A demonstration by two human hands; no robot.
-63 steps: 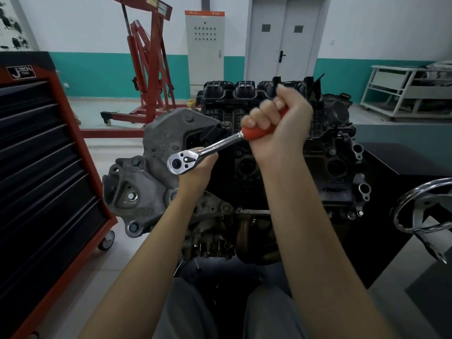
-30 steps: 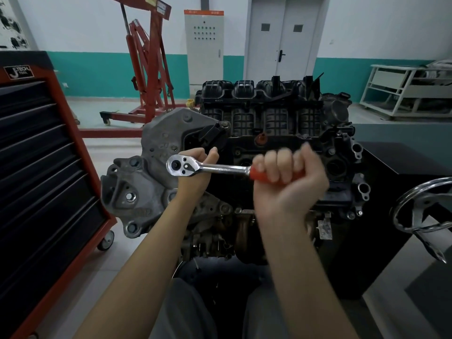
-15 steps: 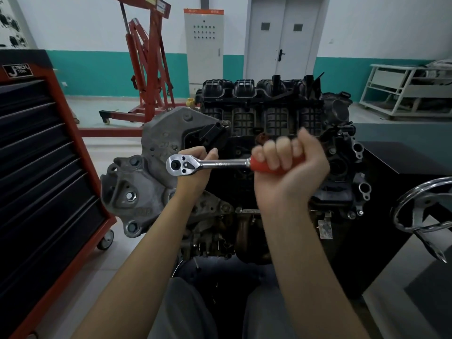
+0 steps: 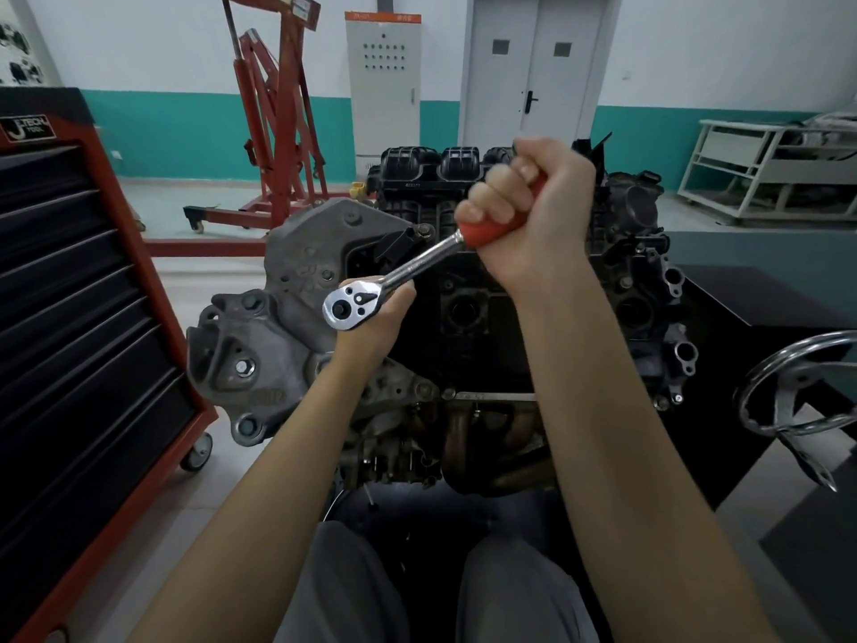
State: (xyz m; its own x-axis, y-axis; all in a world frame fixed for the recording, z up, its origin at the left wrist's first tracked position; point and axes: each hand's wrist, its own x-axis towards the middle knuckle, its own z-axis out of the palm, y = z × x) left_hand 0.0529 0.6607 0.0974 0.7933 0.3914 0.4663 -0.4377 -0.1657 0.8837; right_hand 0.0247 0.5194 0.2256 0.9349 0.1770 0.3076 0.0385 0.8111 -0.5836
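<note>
— How do I keep this stroke clean?
— The engine looks solidly mounted, so mind the ratchet. Its head sits at the block's left front, and the handle slants up to the right. Your right hand is fisted round the red grip; swing it in one flat arc. Your left hand cups the head, fingers curled behind it; keep it pressed square on the hidden fastener.
— What's changed?
— Half a second ago the handle lay level; now it's swung up.

Bare left hand, right hand (grey trousers below).
</note>
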